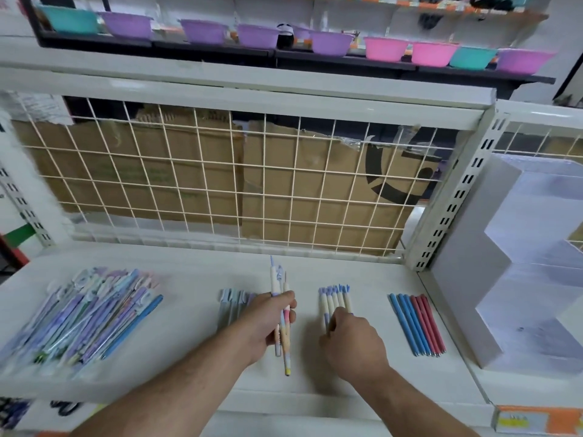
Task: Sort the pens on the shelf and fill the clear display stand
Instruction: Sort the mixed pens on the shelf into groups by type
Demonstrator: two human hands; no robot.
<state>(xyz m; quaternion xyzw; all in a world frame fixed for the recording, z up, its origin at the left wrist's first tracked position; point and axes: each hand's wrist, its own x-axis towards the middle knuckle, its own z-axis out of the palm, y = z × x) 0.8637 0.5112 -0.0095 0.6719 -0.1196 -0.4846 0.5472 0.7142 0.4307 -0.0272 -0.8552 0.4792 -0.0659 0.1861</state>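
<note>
With slim pastel gradient pens (pixel 281 313) clamped in curled fingers of the left hand (pixel 271 321) above the white metal shelf (pixel 189 367), and the right hand (pixel 351 340) curled onto the row of cream, lilac-capped pens (pixel 335 298), well apart from the clear stepped display stand (pixel 467 298), sorted rows could be scattered by a slip.

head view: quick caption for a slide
The left hand holds a few pens while the right hand touches a row of cream pens on the shelf.

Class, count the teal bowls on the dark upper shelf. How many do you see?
2: one teal bowl at the far left end, another teal bowl second from the right. None looks hidden.
</note>
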